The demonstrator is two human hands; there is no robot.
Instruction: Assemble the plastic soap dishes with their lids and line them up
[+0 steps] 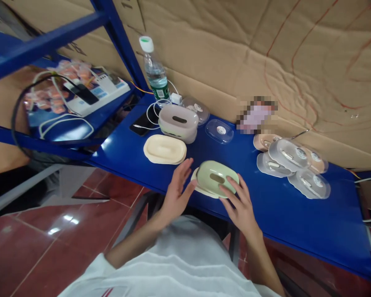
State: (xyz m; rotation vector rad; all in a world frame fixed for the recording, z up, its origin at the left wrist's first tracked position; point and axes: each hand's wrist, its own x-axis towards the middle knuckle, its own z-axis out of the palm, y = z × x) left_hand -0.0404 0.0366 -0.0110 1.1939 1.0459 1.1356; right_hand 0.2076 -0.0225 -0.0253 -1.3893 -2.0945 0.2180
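A light-green oval soap dish [210, 170] with a slot in its floor lies, slightly askew, on a cream base [200, 189] near the table's front edge. My right hand [239, 202] is on the dish's right end, fingers curled over the rim and into it. To the left, my left hand [177, 194] is raised with its fingers apart and holds nothing; its thumb points at the base's left edge, and whether it touches is unclear. Just beyond that hand lies another cream oval piece [165, 148]. Behind it stand stacked grey-pink dishes [181, 117], with a pale green edge showing underneath.
Clear lids [220, 131] with round stickers lie behind the dish. Several lidded boxes [289, 154] are stacked at the right of the blue table [281, 218]. At the back left are a water bottle [156, 74], a phone [144, 123] and a white cable. A blue frame [120, 37] rises at left.
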